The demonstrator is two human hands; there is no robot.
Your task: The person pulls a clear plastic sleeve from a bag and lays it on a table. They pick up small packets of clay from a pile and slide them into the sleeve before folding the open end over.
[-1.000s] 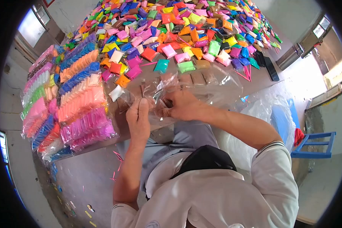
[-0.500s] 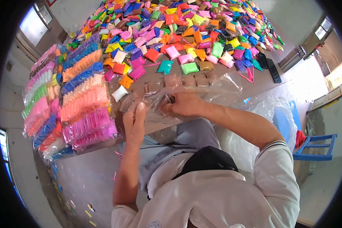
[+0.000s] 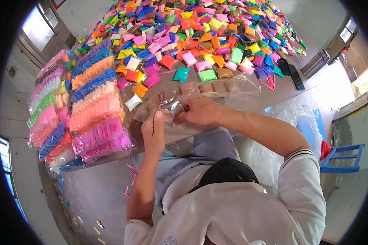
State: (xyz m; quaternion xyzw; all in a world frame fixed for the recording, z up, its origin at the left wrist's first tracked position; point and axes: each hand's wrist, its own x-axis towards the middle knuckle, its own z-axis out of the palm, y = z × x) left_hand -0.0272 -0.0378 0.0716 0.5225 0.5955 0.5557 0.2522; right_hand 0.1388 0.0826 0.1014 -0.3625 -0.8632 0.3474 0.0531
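At the table's near edge lies a clear plastic bag [image 3: 243,90], with several brown packets [image 3: 220,87] showing in a row through or beside its film. My left hand [image 3: 153,130] is closed on the bag's left side, thumb pointing up. Curled fingers of my right hand [image 3: 199,112] grip the film near its middle, a short way right of the left hand. What lies under the right fingertips is partly hidden. Just beyond the bag are a white packet [image 3: 133,102], an orange packet [image 3: 140,90] and a light green packet [image 3: 207,75].
A large heap of colourful packets [image 3: 192,36] covers the back of the table. Filled bags of packets [image 3: 96,112] are stacked in rows at the left. A black phone [image 3: 295,76] and pink straws [image 3: 270,83] lie right. Below stand a blue stool [image 3: 342,158] and crumpled plastic [image 3: 259,163].
The whole view has shifted slightly, with the scene a little further right. Both hands keep their hold on the bag, and the left has come slightly nearer the right.
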